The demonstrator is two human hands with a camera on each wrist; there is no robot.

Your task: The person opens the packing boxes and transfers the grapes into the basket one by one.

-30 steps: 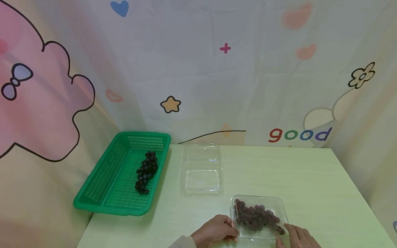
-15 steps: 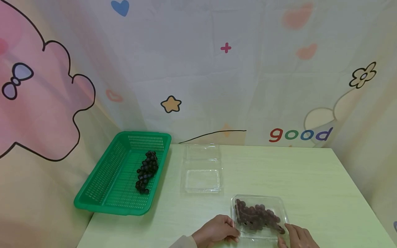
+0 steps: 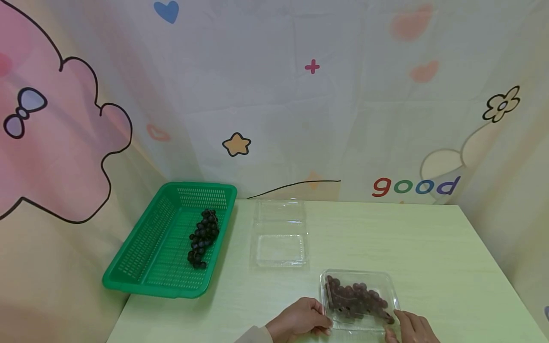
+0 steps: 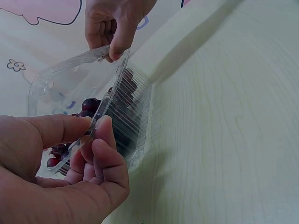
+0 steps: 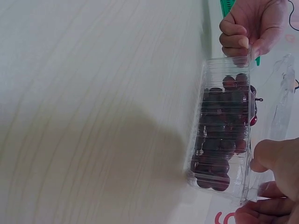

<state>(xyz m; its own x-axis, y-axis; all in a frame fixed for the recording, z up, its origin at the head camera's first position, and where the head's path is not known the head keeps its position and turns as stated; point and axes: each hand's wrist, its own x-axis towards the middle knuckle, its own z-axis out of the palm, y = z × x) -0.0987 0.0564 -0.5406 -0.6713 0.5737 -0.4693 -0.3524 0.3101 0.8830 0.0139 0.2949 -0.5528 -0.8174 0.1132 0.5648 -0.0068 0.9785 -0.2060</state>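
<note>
A clear plastic clamshell box (image 3: 381, 281) lies near the front of the table, its lid over a bunch of dark red grapes (image 3: 356, 300). My left hand (image 3: 300, 317) pinches the rim at the box's front left corner, thumb above and fingers curled below in the left wrist view. At the front right corner my right hand (image 3: 413, 327) grips the rim between thumb and fingers. In the right wrist view the grapes (image 5: 219, 130) press against the ribbed side wall of the box, and the lid stands slightly apart from the base.
A green plastic basket (image 3: 150, 288) stands at the left, holding a bunch of black grapes (image 3: 203, 238). Between basket and box, farther back, a second clear clamshell (image 3: 280, 250) lies opened flat. A printed curtain (image 3: 274, 95) hangs behind the table (image 3: 450, 267).
</note>
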